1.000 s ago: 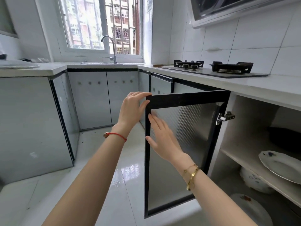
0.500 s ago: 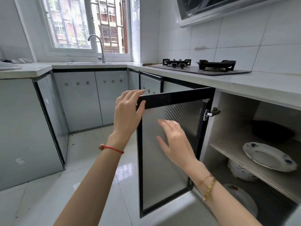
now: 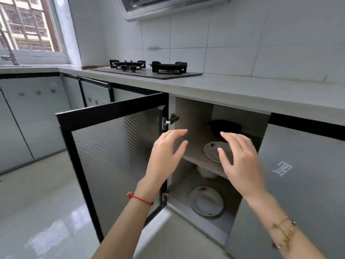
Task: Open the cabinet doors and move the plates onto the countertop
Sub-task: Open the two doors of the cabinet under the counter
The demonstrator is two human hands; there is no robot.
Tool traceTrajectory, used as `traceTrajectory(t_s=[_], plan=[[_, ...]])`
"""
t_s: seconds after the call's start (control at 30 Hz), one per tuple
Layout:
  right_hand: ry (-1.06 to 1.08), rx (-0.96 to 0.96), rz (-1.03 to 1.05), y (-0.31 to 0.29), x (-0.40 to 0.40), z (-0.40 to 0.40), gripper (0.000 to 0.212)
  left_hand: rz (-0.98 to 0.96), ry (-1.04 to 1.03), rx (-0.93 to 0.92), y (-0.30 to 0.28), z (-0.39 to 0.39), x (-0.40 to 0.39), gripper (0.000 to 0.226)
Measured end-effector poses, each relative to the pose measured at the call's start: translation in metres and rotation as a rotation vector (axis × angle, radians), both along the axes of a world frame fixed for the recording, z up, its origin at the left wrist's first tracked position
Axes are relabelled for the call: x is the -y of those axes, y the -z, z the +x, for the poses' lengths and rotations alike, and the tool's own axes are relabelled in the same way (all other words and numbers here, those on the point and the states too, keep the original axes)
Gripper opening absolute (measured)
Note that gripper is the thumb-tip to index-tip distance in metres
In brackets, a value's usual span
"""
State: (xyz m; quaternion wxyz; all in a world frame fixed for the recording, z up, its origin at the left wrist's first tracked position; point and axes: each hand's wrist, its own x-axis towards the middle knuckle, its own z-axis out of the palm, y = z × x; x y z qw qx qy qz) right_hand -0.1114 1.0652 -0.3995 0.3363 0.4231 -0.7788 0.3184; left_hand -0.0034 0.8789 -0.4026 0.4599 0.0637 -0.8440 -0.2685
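The left cabinet door (image 3: 112, 146), black-framed with a patterned panel, stands swung wide open. Inside, a white plate with dark marks (image 3: 211, 151) lies on the middle shelf, partly hidden behind my right hand. A second white plate (image 3: 206, 201) lies on the cabinet floor, with a white bowl (image 3: 205, 172) behind it under the shelf. My left hand (image 3: 166, 156) and my right hand (image 3: 239, 157) hover empty in front of the opening, fingers spread, on either side of the shelf plate. The grey countertop (image 3: 233, 90) runs above.
The right cabinet door (image 3: 298, 184) is closed and carries a small sticker. A dark pan or bowl (image 3: 224, 127) sits at the back of the shelf. A black gas hob (image 3: 149, 69) rests on the countertop to the left. The tiled floor lies at the left.
Both hands have let go of the left door, which has swung further open, and have moved right to the cabinet opening. The view has turned right toward the shelves.
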Motion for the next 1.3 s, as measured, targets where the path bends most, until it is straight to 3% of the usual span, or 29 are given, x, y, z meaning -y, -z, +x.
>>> traceTrajectory(t_s=[0.2,0.43,0.6,0.9,1.3], plan=[[0.202,-0.051,-0.084,-0.016,-0.057,-0.038,0.042,0.103,0.250,0.118,0.012,-0.085,-0.067,0.038],[0.350,-0.058,0.016,-0.026,-0.084,-0.062,0.051,0.178,0.422,0.267,0.009,-0.157,-0.126,0.056],[0.399,-0.060,0.044,-0.029,-0.090,-0.070,0.051,0.244,0.515,0.223,0.002,-0.177,-0.143,0.042],[0.411,-0.135,0.066,-0.029,-0.097,-0.043,0.049,0.242,0.531,0.230,0.004,-0.139,-0.142,0.040],[0.345,-0.161,-0.038,-0.019,-0.133,0.066,0.048,0.205,0.586,0.112,0.016,-0.020,-0.162,0.034]])
